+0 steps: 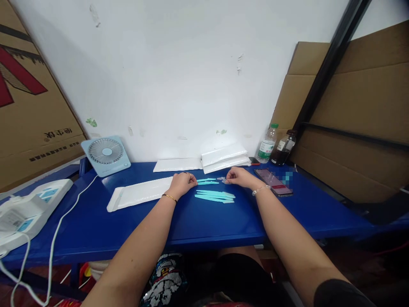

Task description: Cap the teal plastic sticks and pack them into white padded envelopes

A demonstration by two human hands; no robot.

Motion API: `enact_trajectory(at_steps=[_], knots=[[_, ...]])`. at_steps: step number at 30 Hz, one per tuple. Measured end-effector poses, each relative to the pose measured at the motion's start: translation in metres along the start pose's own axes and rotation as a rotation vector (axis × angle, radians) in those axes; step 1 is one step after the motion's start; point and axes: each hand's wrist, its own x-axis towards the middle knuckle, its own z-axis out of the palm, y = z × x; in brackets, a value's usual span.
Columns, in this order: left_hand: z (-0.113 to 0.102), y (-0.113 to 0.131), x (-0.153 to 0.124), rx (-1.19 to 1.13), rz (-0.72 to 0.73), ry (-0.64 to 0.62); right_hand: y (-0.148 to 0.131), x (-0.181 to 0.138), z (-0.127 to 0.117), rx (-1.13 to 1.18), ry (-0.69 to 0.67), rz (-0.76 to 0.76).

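Slim turquoise sticks shaped like eyebrow razors [214,196] lie in a loose row on the blue table [204,226]. Just behind them, two more turquoise eyebrow razors [208,182] point to the right, their left ends at the fingertips of my left hand [183,184]. Those fingers are pinched together on the razor ends. My right hand [240,177] is closed, fingertips down at some small clear plastic pieces [222,180] near the razors' right ends. What exactly its fingers grip is too small to tell. A long white packet [137,194] lies flat beside my left hand.
White packets [223,158] are stacked against the wall, beside another flat packet [177,164]. A phone [275,182], a water bottle [267,145] and a dark bottle [283,148] stand or lie right. Left are a blue fan [107,155] and a power strip [47,200] with cables.
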Motion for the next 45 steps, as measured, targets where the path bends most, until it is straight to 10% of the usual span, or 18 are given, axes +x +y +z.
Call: enact_trajectory(at_steps=[7, 16, 36, 45], knots=[[0.001, 0.015, -0.004, -0.111, 0.091, 0.045, -0.013, -0.011, -0.003, 0.015, -0.405, -0.055], [0.009, 0.024, -0.006, -0.197, 0.226, -0.143, -0.025, -0.004, 0.02, -0.066, -0.24, -0.166], [0.002, -0.001, 0.001, -0.12, 0.007, -0.026, -0.016, -0.003, 0.003, -0.056, -0.023, -0.035], [0.0, 0.02, -0.007, -0.185, 0.272, -0.113, -0.019, -0.007, 0.008, -0.006, -0.423, -0.108]])
